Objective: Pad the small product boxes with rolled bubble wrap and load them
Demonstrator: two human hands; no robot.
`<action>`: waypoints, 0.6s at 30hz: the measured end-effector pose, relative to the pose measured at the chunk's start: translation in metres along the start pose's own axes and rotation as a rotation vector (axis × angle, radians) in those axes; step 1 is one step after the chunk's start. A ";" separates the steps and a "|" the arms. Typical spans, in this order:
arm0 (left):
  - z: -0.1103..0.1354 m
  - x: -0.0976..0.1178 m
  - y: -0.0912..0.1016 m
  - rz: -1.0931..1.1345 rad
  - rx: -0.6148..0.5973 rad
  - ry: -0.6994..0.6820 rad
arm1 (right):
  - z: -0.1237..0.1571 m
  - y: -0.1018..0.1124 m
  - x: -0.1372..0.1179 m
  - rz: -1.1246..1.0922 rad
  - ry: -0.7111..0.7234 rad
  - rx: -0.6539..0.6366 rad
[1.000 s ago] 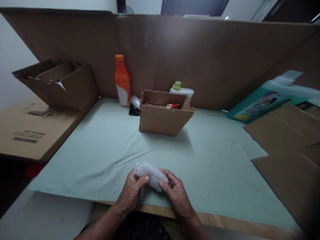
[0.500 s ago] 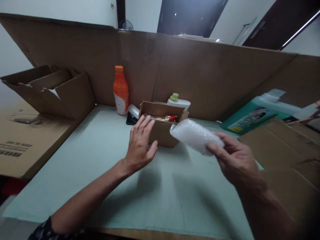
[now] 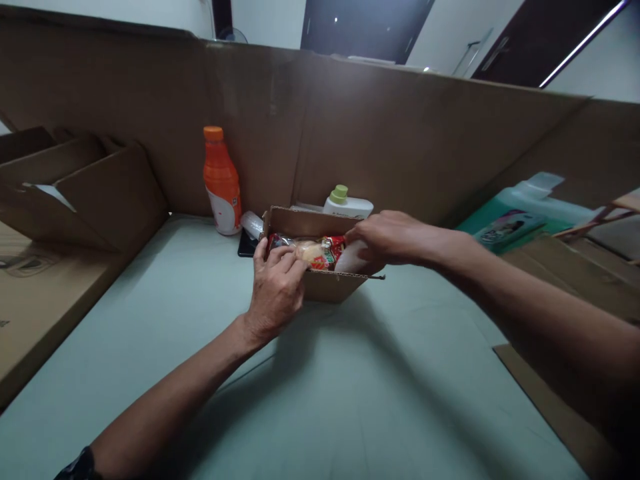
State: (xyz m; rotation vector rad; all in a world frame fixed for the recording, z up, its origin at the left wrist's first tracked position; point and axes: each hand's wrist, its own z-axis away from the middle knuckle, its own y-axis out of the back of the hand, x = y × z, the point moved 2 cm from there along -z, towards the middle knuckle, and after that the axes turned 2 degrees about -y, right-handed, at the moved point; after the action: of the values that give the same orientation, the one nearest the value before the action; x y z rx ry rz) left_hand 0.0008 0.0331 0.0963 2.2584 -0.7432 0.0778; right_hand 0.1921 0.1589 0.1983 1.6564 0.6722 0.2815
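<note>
A small open cardboard box [image 3: 325, 285] stands at the middle of the green-covered table [image 3: 350, 387]. My left hand [image 3: 275, 290] grips the box's near wall, fingers curled over the rim beside the snack packets [image 3: 320, 252] inside. My right hand [image 3: 387, 239] is closed on a bubble-wrapped bundle [image 3: 350, 259] and holds it down inside the box's right end. Most of the bundle is hidden by my fingers and the box wall.
An orange bottle [image 3: 221, 181] and a white bottle with a green cap [image 3: 345, 202] stand behind the box against a tall cardboard wall [image 3: 400, 140]. A black object [image 3: 247, 244] lies beside the box. Open cardboard boxes [image 3: 85, 193] stand left; a teal jug [image 3: 520, 213] and flat cardboard [image 3: 565, 267] lie right.
My right hand has carried the bubble-wrapped bundle forward and down into the box. My left hand left the bundle, reached out and took hold of the box's near wall.
</note>
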 end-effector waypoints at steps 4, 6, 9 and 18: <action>-0.002 -0.002 0.001 0.017 -0.024 0.018 | -0.004 -0.051 -0.011 0.043 0.037 -0.315; -0.002 -0.002 0.001 0.016 -0.029 0.012 | -0.003 -0.063 -0.011 0.039 0.046 -0.355; -0.002 -0.003 -0.001 0.012 -0.021 0.000 | -0.001 -0.057 -0.010 0.088 0.074 -0.455; 0.025 -0.015 0.012 0.061 0.191 0.089 | 0.093 0.038 0.023 -0.150 -0.098 0.283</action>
State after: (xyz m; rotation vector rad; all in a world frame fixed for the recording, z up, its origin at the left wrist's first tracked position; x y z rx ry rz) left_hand -0.0218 0.0173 0.0819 2.3944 -0.7858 0.2874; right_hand 0.2706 0.0930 0.2113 1.8635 0.7844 -0.0046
